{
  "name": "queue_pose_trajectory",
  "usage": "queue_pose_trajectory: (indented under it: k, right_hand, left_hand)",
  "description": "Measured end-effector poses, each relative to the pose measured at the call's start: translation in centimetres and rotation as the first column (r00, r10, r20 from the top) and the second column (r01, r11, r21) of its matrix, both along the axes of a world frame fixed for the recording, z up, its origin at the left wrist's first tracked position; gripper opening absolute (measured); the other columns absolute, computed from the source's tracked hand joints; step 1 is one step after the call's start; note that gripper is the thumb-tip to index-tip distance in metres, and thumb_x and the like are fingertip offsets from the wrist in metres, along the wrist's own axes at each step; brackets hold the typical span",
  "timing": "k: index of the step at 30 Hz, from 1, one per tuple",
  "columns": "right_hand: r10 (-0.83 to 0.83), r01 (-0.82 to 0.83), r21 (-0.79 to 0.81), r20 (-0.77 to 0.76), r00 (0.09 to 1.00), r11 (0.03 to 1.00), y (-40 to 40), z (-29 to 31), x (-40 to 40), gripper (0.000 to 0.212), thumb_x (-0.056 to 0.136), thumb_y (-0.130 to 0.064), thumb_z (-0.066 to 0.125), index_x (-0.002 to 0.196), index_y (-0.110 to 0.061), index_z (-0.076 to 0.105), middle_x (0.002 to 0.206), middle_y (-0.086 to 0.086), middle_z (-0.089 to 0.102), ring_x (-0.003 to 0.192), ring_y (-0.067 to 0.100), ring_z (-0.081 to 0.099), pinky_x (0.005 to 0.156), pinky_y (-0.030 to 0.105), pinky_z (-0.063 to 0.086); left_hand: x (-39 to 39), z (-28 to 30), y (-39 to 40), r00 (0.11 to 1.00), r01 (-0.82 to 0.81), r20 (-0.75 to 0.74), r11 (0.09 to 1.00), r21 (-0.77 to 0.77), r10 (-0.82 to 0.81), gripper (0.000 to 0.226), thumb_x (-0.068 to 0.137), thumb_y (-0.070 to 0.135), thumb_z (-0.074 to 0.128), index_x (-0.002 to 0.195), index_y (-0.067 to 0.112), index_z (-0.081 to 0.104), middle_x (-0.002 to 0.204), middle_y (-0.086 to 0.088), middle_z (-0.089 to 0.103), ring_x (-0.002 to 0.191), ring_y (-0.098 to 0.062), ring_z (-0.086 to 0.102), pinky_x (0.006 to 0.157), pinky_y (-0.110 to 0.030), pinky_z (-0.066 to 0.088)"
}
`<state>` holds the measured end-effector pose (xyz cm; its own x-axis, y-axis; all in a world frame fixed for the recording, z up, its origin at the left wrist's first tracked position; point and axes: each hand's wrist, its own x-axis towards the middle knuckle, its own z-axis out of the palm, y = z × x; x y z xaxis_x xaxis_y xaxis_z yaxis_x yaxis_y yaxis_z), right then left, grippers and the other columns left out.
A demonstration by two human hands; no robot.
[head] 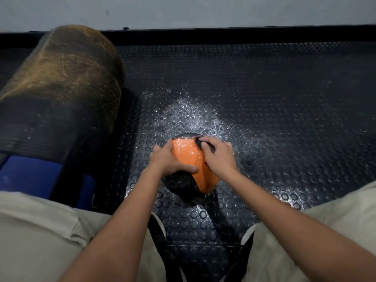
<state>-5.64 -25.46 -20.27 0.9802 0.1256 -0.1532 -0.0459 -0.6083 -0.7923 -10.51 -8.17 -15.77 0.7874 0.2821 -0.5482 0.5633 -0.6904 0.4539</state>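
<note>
An orange and black ball, wet and glossy, sits on the black studded rubber floor between my knees. My left hand grips its left side, thumb laid across the near face. My right hand rests on the ball's upper right with fingers curled round a small dark pad or cloth pressed against the surface. Part of the ball is hidden under both hands.
White droplets or foam are spattered on the floor beyond the ball. A big worn brown and black roll lies at the left above a blue object. A grey wall runs along the far edge. My shoes stand close below the ball.
</note>
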Motion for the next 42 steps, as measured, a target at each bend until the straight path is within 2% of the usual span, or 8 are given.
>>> queue_pose_trajectory:
  k: [3,7,16,21,25,30,36,42]
  right_hand:
    - [-0.017,0.018,0.011,-0.017,1.000,1.000,-1.1,-0.3,0.0,0.029,0.103,-0.036,0.050,0.129,-0.038,0.064,0.114,-0.007,0.062,0.102,0.011,0.049,0.084,0.028,0.044]
    - [-0.266,0.292,0.042,-0.308,0.913,0.956,-3.2,-1.9,0.1,0.024,0.105,-0.027,0.050,0.122,-0.029,0.065,0.097,-0.006,0.069,0.078,0.017,0.066,0.072,0.037,0.061]
    - [-0.049,0.050,0.029,-0.016,0.999,0.998,-1.2,-0.4,0.3,0.025,0.103,-0.033,0.052,0.123,-0.039,0.066,0.109,-0.006,0.065,0.089,0.010,0.057,0.068,0.023,0.045]
    - [-0.275,0.313,0.061,-0.339,0.900,0.948,-3.1,-2.5,0.3,0.024,0.105,-0.027,0.049,0.123,-0.029,0.065,0.091,-0.004,0.069,0.068,0.014,0.058,0.060,0.030,0.049]
    - [-0.148,0.154,0.050,-0.094,0.984,0.987,-1.2,-0.1,0.4,0.024,0.104,-0.028,0.051,0.120,-0.030,0.069,0.097,-0.011,0.066,0.080,0.010,0.059,0.061,0.021,0.046]
    - [0.007,-0.007,0.019,-0.004,1.000,1.000,-0.9,-0.4,0.6,0.022,0.103,-0.035,0.051,0.115,-0.042,0.067,0.111,-0.011,0.068,0.109,0.016,0.051,0.087,0.033,0.046]
    - [-0.212,0.227,0.028,-0.259,0.942,0.973,-2.8,-1.0,0.5,0.021,0.106,-0.028,0.047,0.118,-0.029,0.064,0.109,-0.004,0.068,0.077,0.006,0.057,0.063,0.025,0.047]
    - [0.044,-0.043,0.030,-0.034,0.998,0.999,-0.4,1.3,0.5,0.022,0.103,-0.035,0.050,0.117,-0.040,0.067,0.109,-0.007,0.066,0.110,0.014,0.048,0.087,0.031,0.042]
  left_hand:
    - [-0.2,0.5,0.1,0.999,0.028,0.021,1.000,-0.013,-0.028,0.142,0.046,0.059,0.094,0.161,0.033,0.014,0.155,-0.014,0.022,0.142,-0.036,0.033,0.114,-0.051,0.037]
    - [-0.1,0.9,0.2,0.998,0.061,0.016,0.998,-0.026,-0.061,0.145,0.043,0.051,0.098,0.161,0.033,0.014,0.159,-0.010,0.025,0.143,-0.035,0.034,0.114,-0.050,0.036]
    - [0.2,1.8,0.1,0.991,0.080,-0.100,0.996,-0.044,-0.084,0.135,0.057,0.035,0.097,0.156,0.052,0.007,0.163,-0.010,0.006,0.149,-0.041,0.009,0.117,-0.061,0.026]
    - [0.4,1.7,-0.1,0.984,0.120,-0.131,0.992,-0.039,-0.124,0.133,0.061,0.034,0.096,0.153,0.060,0.003,0.162,-0.012,-0.001,0.148,-0.045,0.006,0.116,-0.066,0.025]
    - [0.9,1.2,-0.4,0.967,0.202,-0.152,0.979,-0.021,-0.202,0.145,0.057,0.041,0.096,0.154,0.052,-0.010,0.163,-0.015,-0.002,0.148,-0.047,0.010,0.116,-0.063,0.027]
    - [0.3,0.4,-0.8,0.991,0.126,-0.044,0.992,-0.002,-0.126,0.150,0.042,0.074,0.087,0.158,0.044,-0.003,0.161,-0.016,0.011,0.149,-0.042,0.018,0.117,-0.058,0.030]
    - [-0.1,0.6,-1.3,0.994,0.075,0.079,0.997,-0.023,-0.073,0.149,0.040,0.060,0.095,0.159,0.024,0.011,0.160,-0.012,0.026,0.146,-0.034,0.030,0.118,-0.053,0.032]
    - [0.1,1.1,-0.4,0.997,0.074,0.036,0.997,-0.036,-0.073,0.147,0.033,0.050,0.100,0.153,0.019,0.022,0.154,-0.004,0.036,0.138,-0.027,0.041,0.113,-0.048,0.039]
